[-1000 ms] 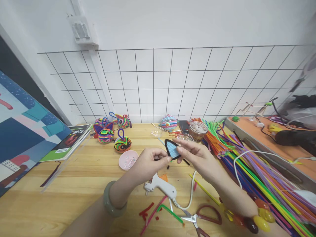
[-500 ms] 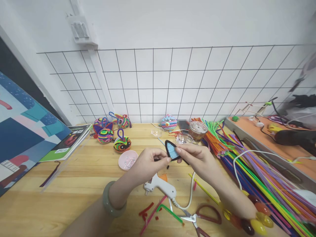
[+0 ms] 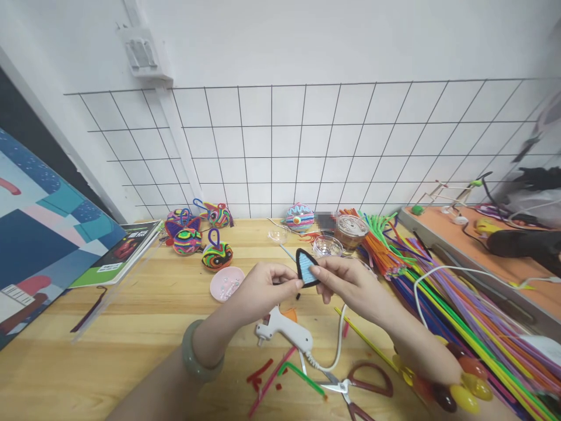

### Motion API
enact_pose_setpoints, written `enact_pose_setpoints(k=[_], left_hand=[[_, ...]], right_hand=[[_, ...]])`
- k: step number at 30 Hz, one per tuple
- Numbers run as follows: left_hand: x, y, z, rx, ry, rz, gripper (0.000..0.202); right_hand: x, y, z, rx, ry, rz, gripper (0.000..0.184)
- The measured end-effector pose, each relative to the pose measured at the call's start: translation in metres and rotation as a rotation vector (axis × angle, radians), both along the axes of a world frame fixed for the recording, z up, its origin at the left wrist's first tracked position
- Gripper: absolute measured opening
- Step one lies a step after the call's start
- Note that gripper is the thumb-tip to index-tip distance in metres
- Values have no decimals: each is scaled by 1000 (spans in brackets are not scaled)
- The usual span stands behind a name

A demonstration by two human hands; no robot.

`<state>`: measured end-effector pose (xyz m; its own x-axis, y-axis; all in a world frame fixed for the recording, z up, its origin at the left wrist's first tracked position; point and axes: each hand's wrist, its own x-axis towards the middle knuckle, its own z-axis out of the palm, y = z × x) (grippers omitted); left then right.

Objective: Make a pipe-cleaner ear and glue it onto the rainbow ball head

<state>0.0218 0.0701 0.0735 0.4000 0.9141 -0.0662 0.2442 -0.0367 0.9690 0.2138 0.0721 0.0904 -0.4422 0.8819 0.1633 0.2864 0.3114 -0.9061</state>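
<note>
A small triangular piece, light blue with a thick black border, is held upright between my two hands above the table. It looks made of pipe cleaners. My left hand pinches its lower left corner between thumb and fingers. On its right side, the thumb and fingers of my right hand grip the edge. Below the hands lies a white glue gun with its cord curling right. Red-handled scissors lie partly spread near the front, beside a bent green pipe cleaner and red scraps.
Left of my hands are a pink dish of small beads and several colourful ornaments. Bundles of pipe cleaners cover the right side. Clear bowls and a blue-pink striped ball stand at the back, before a wire grid wall.
The triangular piece has turned slightly more upright and shows more of its blue face. My right hand has shifted its hold a little; my left hand stays almost still.
</note>
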Motion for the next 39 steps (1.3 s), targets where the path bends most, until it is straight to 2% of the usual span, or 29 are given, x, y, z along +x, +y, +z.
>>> enact_pose_setpoints(k=[4,8,12,15,19,22,26,29,34,39], left_hand=[[-1,2,0,-30,-20,-16,28],[-3,4,7,-48,-41,-120,29],[-3,6,14,-19,-96,-80,31],[-3,7,10,-21,-148,-47,29],[-2,8,0,-87,-100,-33,30],[-1,8,1,-79,-140,35,25],[1,10,7,-38,-291,165,22],[2,10,9,-76,-388,234,21],[2,7,6,-169,-445,180,21],[5,6,5,-140,-376,70,32]], right_hand=[[2,1,0,-20,7,22,34],[5,4,-1,-49,-20,49,35],[6,4,-1,-88,-78,103,35],[4,-1,-3,-138,-140,172,34],[-1,-5,-6,-126,-180,213,32],[-3,-3,-7,-122,-110,172,26],[-4,2,-6,-64,6,75,24],[-3,4,-4,-41,28,29,25],[-2,4,-4,15,1,-52,28],[-3,1,-3,147,-128,-40,32]])
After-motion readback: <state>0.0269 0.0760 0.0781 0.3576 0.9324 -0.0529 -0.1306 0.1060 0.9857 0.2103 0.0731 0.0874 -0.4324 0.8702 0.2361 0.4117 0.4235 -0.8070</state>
